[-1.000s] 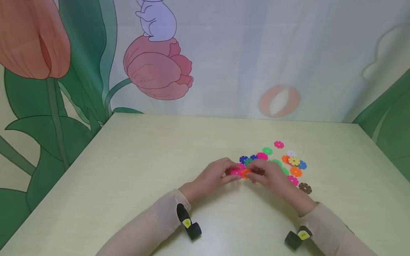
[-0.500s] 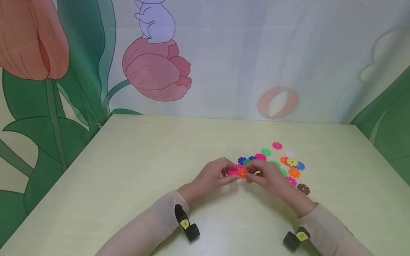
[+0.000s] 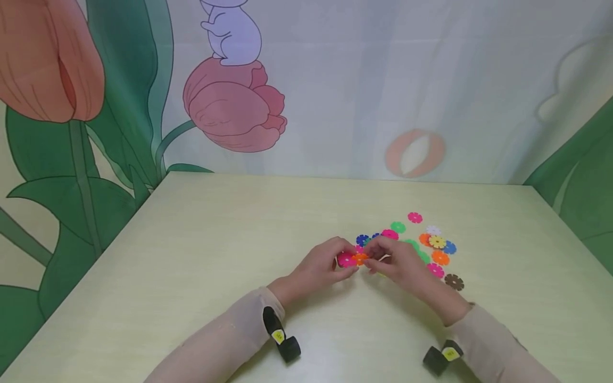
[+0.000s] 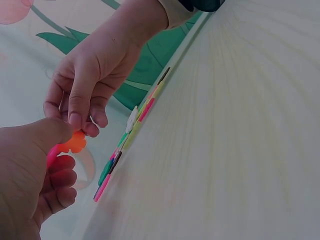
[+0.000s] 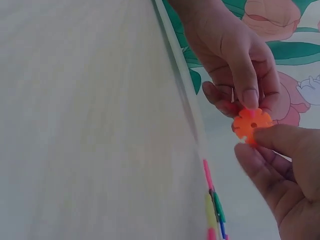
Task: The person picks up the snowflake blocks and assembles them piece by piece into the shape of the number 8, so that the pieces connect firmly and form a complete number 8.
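In the head view, my left hand (image 3: 318,264) pinches a pink interlocking disc (image 3: 346,260) between thumb and fingers. An orange interlocking disc (image 3: 360,258) meets its right edge. The right wrist view shows the orange disc (image 5: 245,125) nearly face-on, with round notches and a centre hole. There, my right hand (image 5: 295,175) holds it by thumb and fingers, while a little pink shows under the left thumb. Both discs are off the table. From the left wrist view, the pink disc (image 4: 53,155) is mostly hidden by my left hand. How deep the notches interlock is hidden.
Several loose discs lie around and beyond my right hand, among them a green one (image 3: 398,227), a yellow one (image 3: 437,241) and a brown one (image 3: 454,282). The pale table (image 3: 239,213) ends at a printed curtain (image 3: 325,96). Each wrist wears a black camera (image 3: 289,349).
The joined pink and orange discs have shifted slightly left between my hands. The orange one has turned a little. Both arms stay almost where they were.
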### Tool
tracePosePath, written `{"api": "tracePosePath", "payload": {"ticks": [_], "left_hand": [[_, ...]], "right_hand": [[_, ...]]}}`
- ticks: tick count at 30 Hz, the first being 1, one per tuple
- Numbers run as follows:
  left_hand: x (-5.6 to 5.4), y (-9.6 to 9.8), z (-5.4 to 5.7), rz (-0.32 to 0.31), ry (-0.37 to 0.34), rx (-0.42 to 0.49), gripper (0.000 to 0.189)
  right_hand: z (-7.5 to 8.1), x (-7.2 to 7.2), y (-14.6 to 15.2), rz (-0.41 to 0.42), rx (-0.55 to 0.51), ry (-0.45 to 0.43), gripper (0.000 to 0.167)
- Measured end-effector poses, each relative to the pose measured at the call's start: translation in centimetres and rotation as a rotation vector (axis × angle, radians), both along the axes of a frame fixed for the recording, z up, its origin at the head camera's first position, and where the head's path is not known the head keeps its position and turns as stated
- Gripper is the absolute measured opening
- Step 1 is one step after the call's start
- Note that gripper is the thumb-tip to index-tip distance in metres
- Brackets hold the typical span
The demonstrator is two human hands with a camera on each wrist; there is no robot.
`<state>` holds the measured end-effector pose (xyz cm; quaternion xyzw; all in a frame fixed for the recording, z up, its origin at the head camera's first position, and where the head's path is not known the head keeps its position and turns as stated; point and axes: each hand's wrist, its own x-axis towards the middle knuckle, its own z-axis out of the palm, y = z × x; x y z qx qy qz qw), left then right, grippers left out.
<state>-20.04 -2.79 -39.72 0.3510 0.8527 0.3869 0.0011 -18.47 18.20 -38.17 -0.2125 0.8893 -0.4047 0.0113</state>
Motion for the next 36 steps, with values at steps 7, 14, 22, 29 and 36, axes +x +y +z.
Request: {"api": "tracePosePath", "payload": {"ticks": [7,14,22,29,36], "left_hand": [[0.0,0.1,0.0,0.039,-0.055,0.006,0.029],[0.1,-0.1,-0.1,0.055,-0.053,-0.004,0.031],[0.0,-0.3,-0.2,0.049,0.0,0.027,0.028],[-0.1,-0.4,-0.2,0.048,0.03,0.057,0.024],[-0.1,-0.3,-0.2,0.036,0.037,0.072,0.024]], "right_hand": [[1.3,-0.1,1.0,-0.061,0.198,-0.006,0.014],[2.0,-0.4,1.8,-0.112,0.329,-0.13,0.017],[1.1,-0.7,1.7,-0.133,0.472,-0.15,0.026],[0.6,-0.8,1.6,-0.145,0.465,-0.154,0.029],[0.8,-0.6,1.6,-0.139,0.393,-0.174,0.027]]}}
